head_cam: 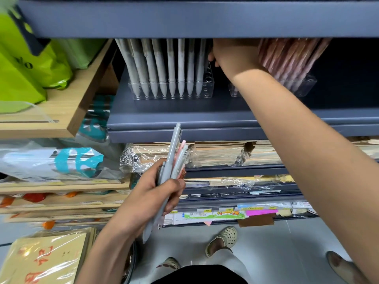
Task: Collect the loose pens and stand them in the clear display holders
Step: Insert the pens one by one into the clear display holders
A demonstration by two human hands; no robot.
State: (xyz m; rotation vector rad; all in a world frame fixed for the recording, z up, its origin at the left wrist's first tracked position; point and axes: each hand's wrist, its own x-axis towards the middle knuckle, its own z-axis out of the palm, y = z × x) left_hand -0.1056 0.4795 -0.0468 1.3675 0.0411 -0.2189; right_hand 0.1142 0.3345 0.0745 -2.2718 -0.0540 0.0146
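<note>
Head view of a shop shelving unit. In the lower centre of the frame the left hand (155, 189) grips a bundle of loose pens (174, 156): its fingers (174, 201) are curled round the barrels. The bundle slants up and to the right, with grey barrels and one pink barrel showing above the hand and a grey tip showing below it.

In the upper centre, on the grey-blue shelf (205, 119), stands the left clear holder (172, 89), filled with a row of grey pens (170, 64) set tip down. To its right, in the upper right of the frame, the right clear holder (303, 85) carries pinkish-brown pens (291, 56) that lean to the right.

The right hand (231, 56) reaches in between the two holders, with its back towards the camera. Its thumb lies beside the top right corner of the left clear holder. Its fingers are hidden under the edge of the upper shelf (184, 19), so it cannot be told whether they are straight, curled or holding anything.

Surroundings:
- Green bags (20, 74) rest on a wooden shelf (67, 103) at the upper left.
- Plastic-wrapped paper stacks (215, 152) fill the shelves below centre.
- Wrapped yellow books (45, 261) lie at the lower left.
- A sandalled foot (222, 240) stands on the floor (287, 253) at the bottom.
</note>
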